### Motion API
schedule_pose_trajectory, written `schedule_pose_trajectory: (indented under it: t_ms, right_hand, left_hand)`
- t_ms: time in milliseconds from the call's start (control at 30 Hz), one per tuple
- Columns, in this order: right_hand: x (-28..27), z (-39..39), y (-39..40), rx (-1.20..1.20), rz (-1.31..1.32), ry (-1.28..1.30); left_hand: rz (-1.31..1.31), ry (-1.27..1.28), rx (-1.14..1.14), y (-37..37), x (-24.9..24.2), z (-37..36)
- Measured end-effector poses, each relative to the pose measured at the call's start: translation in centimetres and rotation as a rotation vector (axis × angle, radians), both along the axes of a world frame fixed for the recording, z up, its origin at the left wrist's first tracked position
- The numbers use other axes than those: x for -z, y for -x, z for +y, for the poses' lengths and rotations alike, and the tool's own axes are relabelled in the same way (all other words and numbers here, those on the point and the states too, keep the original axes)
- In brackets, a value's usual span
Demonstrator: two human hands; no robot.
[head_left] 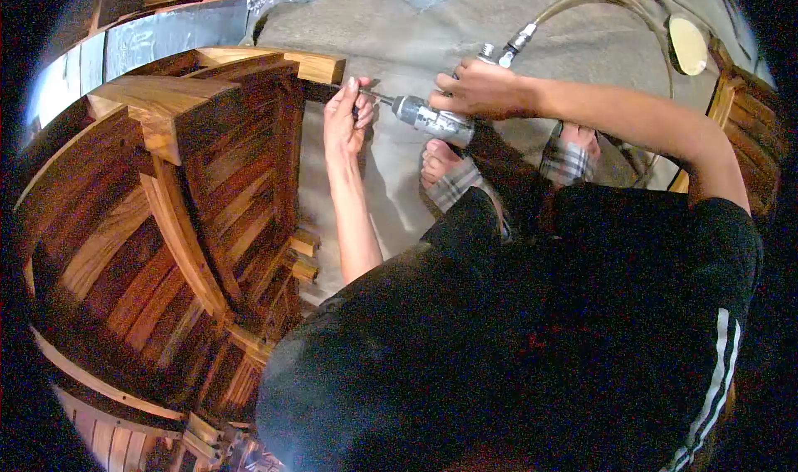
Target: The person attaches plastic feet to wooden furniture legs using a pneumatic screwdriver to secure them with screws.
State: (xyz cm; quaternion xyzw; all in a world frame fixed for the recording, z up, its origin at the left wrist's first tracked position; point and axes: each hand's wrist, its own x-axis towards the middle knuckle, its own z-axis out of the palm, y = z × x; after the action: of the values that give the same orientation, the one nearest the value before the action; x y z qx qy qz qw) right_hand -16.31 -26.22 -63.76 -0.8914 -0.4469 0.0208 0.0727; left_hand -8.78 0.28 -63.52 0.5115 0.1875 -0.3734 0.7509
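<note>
My right hand point(478, 88) is wrapped around a silver air drill point(434, 121), held level with its chuck facing left. A thin bit point(380, 97) sticks out of the chuck toward my left hand point(345, 116). The fingers of that hand are pinched together at the bit's tip, beside the end of a wooden frame point(320, 66). Whatever small thing they grip there is hidden by the fingers. An air hose point(573, 2) joins the drill by a metal coupling point(521, 38) above my right hand.
The curved wooden piece of furniture point(166, 202), with slats and rails, fills the left side. My feet in sandals point(449, 177) stand on a grey-brown floor cloth point(349, 36). Another slatted wooden piece point(752, 131) is at the right edge, near a pale oval disc point(687, 46).
</note>
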Motion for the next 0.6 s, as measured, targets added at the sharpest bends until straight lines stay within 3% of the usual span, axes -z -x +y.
schedule_pose_trajectory:
  t_ms: [133, 600]
  right_hand:
    - [-0.5, 0.3, 0.0, 0.004, 0.069, 0.069]
    - [0.7, 0.4, 0.0, 0.047, 0.042, -0.093]
  left_hand:
    - [0.113, 0.05, 0.021, -0.5, -0.1, 0.5]
    - [0.262, 0.063, 0.094, -1.8, 0.7, 1.1]
